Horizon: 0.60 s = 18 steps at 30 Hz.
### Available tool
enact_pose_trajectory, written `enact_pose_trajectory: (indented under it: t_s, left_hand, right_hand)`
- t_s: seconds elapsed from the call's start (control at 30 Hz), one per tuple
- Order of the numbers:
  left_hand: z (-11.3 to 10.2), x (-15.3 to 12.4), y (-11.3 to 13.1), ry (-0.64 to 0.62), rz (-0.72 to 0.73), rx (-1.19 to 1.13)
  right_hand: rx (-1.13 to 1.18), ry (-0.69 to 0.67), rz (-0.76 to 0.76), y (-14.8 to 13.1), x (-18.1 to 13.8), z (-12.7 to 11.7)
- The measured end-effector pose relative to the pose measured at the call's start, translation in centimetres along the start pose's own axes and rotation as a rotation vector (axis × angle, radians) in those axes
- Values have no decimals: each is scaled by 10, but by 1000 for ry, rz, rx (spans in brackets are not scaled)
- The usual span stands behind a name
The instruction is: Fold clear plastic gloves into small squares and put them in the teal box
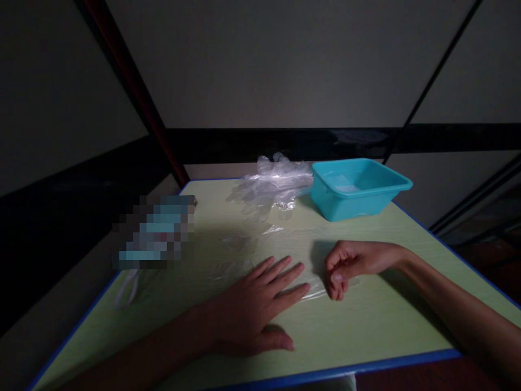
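Note:
My left hand (254,307) lies flat with its fingers stretched out, pressing on a thin clear plastic sheet (228,255) spread over the pale green table (366,326). My right hand (350,266) is curled, its fingertips pinching the sheet's near right edge just beside my left fingertips. A pile of clear plastic gloves (271,182) lies at the far middle of the table.
A teal plastic basin (358,187) stands at the far right of the table. A blurred-out object (157,233) sits at the left edge, with a white strap (126,290) below it. The table has a blue rim; dark walls surround it.

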<state>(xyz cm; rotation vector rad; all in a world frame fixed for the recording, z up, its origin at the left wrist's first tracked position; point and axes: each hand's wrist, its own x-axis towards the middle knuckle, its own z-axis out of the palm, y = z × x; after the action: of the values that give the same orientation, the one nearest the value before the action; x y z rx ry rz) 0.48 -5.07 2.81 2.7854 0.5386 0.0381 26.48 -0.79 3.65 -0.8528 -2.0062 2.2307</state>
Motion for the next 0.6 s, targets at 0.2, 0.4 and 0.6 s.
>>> enact_pose_trajectory:
  t_s: [0.2,0.4,0.6]
  left_hand:
    - [-1,0,0,0,-6,2]
    - [2,-1,0,21,-4,5]
    - [-2,-2,0,26,-22,31]
  right_hand:
    - [6,-64,92,3,-13,-13]
    - [-31,-67,152,4,-24,-21]
    - [35,-49,36,4,-29,-22]
